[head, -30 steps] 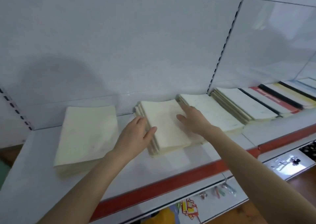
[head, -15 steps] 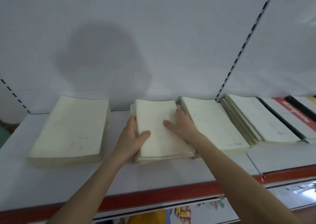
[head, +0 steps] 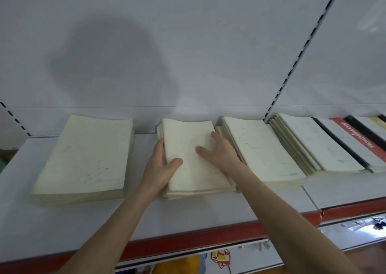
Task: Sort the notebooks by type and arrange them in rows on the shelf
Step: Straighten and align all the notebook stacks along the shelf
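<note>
Two bare arms reach over the shelf's [head: 188,217] red front lip. The left hand [head: 160,169] clasps the middle stack [head: 194,177] at its left side, thumb over the top cover and fingers along the edge. The right hand [head: 219,154] lies flat on top with its fingers spread, gripping nothing.

The stack sits mid-shelf: plain cream covers, faintly smudged, the lower books fanned out at the left and front. The left stack [head: 87,154] lies well apart from it, and the right stack [head: 261,148] lies close against it.

Sorting looks well advanced. The cream books already lie in piles side by side, a fourth stack [head: 317,144] included, with a black-spined pad [head: 338,141] and a red pad [head: 355,134] in line further right. What seems left is squaring this pile and evening the gaps. Behind it all is the white back panel [head: 188,43], with a shadow on it.
</note>
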Action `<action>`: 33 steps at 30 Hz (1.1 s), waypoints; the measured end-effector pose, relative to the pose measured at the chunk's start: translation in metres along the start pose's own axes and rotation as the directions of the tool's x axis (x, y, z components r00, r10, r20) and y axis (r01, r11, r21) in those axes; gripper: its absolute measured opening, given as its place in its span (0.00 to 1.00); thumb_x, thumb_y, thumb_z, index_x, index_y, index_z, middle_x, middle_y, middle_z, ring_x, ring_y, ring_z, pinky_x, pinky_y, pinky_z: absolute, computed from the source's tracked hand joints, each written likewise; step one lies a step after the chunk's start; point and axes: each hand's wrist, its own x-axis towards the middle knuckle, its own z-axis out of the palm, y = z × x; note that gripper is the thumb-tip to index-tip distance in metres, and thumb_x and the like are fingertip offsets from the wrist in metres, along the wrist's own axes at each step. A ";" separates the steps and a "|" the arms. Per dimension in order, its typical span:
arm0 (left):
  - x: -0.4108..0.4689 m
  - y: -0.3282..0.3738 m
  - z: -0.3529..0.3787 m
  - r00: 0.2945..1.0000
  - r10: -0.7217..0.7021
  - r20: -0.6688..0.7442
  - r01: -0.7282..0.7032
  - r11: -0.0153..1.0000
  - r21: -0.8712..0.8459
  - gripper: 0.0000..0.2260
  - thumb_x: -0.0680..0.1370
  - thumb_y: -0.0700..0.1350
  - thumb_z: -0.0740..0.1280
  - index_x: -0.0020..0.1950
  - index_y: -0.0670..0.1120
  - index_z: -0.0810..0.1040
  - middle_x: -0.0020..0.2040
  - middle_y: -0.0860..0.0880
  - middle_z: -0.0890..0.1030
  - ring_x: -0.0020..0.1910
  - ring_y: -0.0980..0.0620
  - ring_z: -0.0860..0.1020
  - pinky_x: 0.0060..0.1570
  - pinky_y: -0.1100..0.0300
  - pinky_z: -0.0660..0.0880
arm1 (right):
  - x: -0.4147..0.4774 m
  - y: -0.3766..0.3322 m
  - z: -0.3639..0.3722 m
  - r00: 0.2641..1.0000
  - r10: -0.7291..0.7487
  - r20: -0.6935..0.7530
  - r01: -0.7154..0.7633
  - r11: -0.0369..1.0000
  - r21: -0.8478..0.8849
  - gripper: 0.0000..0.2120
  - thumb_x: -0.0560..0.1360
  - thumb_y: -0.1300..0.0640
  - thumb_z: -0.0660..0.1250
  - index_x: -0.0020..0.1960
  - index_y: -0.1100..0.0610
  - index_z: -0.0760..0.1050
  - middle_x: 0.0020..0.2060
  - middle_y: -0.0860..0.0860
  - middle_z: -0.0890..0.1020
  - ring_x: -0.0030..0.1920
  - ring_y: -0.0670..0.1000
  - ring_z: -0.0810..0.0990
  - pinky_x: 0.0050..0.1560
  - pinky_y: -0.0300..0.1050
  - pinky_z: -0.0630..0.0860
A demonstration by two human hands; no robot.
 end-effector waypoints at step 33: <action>0.045 0.018 -0.027 0.992 0.048 -0.121 -0.017 0.969 0.247 0.15 0.76 0.42 0.64 0.60 0.42 0.66 0.52 0.49 0.71 0.45 0.52 0.72 0.41 0.62 0.66 | 0.055 -0.009 0.019 1.000 0.010 -0.013 -0.006 0.960 0.281 0.23 0.75 0.53 0.66 0.65 0.63 0.67 0.58 0.55 0.76 0.58 0.55 0.75 0.53 0.46 0.74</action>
